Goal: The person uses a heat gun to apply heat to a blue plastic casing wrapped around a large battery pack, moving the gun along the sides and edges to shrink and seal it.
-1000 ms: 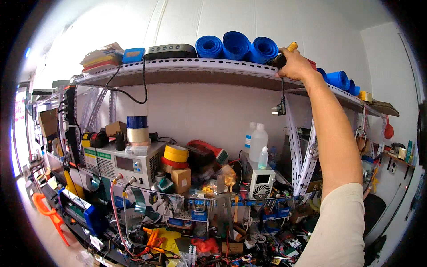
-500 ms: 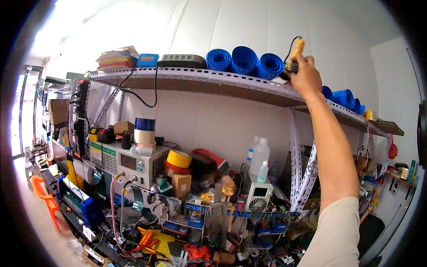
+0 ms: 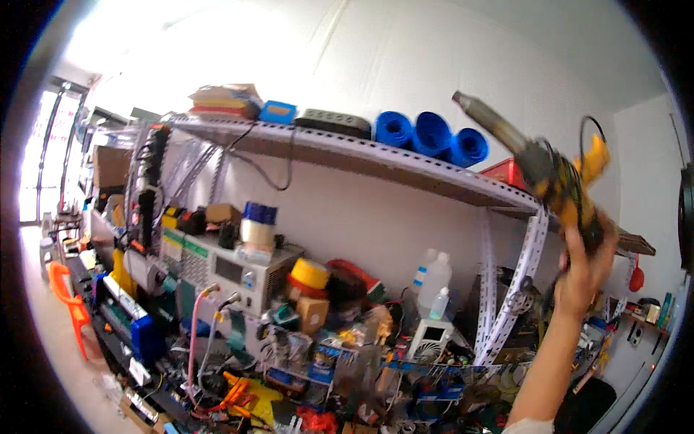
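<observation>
Our right fingers [image 3: 589, 242] grip the heat gun [image 3: 538, 166]. Its nozzle points up-left, past the shelf [image 3: 376, 155]. Our left hand is out of view.

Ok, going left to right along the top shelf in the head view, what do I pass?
Stack of books or flat boxes → small blue box → dark power strip → three blue rolls → red box → yellow heat gun, blurred, gripped in the right hand.

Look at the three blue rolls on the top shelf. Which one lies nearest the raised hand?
The rightmost blue roll, at the row's end beside the heat gun in the right hand.
</observation>
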`<state>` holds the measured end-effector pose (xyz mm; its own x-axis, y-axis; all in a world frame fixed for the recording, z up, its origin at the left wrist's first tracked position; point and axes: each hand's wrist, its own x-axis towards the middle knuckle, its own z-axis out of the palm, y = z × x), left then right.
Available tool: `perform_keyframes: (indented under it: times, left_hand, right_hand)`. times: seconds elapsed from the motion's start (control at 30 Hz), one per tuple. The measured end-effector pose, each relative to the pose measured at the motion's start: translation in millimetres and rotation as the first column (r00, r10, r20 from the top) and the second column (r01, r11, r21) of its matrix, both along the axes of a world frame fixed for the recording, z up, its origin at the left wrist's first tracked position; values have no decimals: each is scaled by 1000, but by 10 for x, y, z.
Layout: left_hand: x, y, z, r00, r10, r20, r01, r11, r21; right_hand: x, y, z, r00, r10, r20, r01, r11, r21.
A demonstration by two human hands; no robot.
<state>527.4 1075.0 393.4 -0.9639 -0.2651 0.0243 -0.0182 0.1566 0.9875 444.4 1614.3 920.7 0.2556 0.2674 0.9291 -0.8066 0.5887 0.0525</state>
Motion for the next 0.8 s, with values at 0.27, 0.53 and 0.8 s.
perform_keyframes:
  times: [0.27, 0.53, 0.8]
  left_hand:
    - [-177, -726, 530, 974, -174, -145, 191, 975, 112]
    - [402, -2213, 671, 935, 141, -327, 143, 691, 708]
    - [1674, -4334, 8, 949, 314, 28, -306, 897, 320]
  right_hand:
    - [110, -2379, -2675, 729, 519, 445, -522, 843, -129]
    - [570, -5691, -4636, -585, 507, 633, -497, 393, -774]
    - [493, -7544, -4565, -779, -343, 525, -622, 311, -719]
